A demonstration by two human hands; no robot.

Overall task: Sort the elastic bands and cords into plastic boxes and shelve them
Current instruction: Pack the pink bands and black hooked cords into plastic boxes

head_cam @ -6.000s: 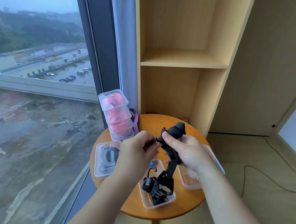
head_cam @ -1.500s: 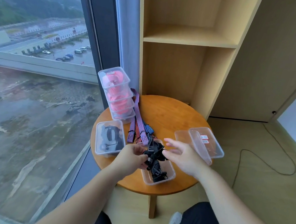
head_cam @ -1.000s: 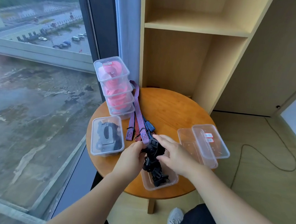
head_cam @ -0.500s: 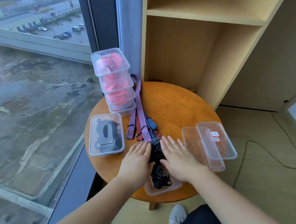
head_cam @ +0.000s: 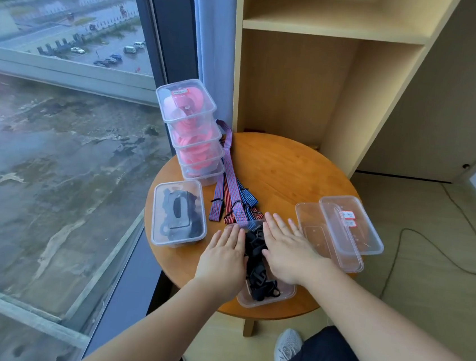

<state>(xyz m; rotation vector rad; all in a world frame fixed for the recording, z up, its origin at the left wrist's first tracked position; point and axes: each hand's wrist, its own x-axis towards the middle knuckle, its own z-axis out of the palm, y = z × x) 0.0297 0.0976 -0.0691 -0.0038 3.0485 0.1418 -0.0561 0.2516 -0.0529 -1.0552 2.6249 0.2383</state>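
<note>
Left hand and right hand: fingers flat, pressing black cords into open box beneath palms.

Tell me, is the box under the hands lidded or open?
Open. The box has no lid; black cords show between the left hand and right hand, both pressing flat on them.

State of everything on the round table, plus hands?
Clear plastic box under hands: unlidded, holds black cords.
Black cords: bunched, hands flat on them.
Left hand: flat, open.
Right hand: flat, open.
Clear box of black straps: lidded.
Stacked clear boxes of pink bands: top lidded.
Striped flat bands: loose on table.
Clear lids at right: off, overlapping.
</note>
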